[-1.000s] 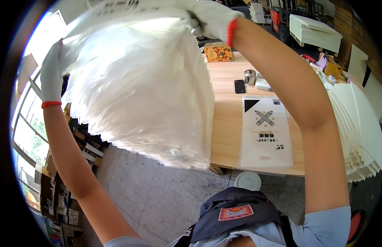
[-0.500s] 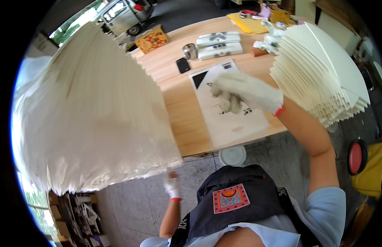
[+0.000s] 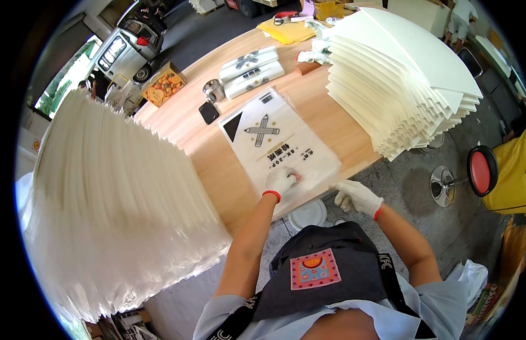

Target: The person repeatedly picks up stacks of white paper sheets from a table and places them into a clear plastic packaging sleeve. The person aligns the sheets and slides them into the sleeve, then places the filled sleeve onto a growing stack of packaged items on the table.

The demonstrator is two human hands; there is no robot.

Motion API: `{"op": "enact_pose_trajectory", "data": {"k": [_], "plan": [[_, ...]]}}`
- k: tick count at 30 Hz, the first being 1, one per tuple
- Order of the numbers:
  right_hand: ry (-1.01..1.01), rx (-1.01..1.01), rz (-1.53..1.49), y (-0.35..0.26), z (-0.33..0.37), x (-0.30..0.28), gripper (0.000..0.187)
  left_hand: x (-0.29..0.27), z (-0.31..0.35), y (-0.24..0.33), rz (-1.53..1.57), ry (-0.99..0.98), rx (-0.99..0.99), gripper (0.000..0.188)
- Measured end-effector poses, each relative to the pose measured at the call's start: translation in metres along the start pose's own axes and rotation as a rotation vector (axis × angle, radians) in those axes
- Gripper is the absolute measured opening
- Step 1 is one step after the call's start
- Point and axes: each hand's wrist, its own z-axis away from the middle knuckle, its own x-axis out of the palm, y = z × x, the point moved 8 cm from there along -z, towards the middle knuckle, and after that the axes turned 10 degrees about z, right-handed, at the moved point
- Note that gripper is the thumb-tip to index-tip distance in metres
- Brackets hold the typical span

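Note:
A flat stack of clear plastic bags [image 3: 308,148], printed with crossed pencils and black characters, lies on the wooden table before me. At its near end my left hand [image 3: 281,180], in a white glove with red cuff, has bare fingertips pinched on the top plastic. My right hand [image 3: 358,198], gloved alike, hovers at the table's front edge beside the bags' near right corner. Its index finger points toward the bags, the others curl loosely, and nothing shows in it. A tall pile of filled, plastic-wrapped packs [image 3: 127,209] rises at left; fanned white paper sheets [image 3: 399,85] stand at right.
Beyond the bags are a phone [image 3: 208,113], a metal tin [image 3: 213,90], two rolled bag bundles [image 3: 253,79] and an orange-patterned box [image 3: 164,85]. A yellow packet [image 3: 286,31] lies farther back. A white bucket lid [image 3: 308,215] is below the edge; a red-seated stool [image 3: 481,170] stands right.
My left hand has come up from below the table edge onto the bags' near end. My right hand has drawn back from over the bags to the front edge. The view has shifted.

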Motion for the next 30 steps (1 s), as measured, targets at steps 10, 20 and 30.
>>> {"op": "enact_pose_trajectory", "data": {"k": [10,20,30], "plan": [[0.328,-0.412,0.511,-0.017,-0.159,-0.002,0.041,-0.066,-0.041,0.004,0.897,0.142,0.231,0.023],[0.396,-0.577,0.925,-0.126,-0.068,0.022,0.041,-0.089,0.016,0.155,0.638,0.084,0.37,0.039],[0.404,-1.164,1.565,-0.13,-0.003,0.026,0.031,-0.04,0.076,0.264,0.097,0.187,0.851,0.038]]}}
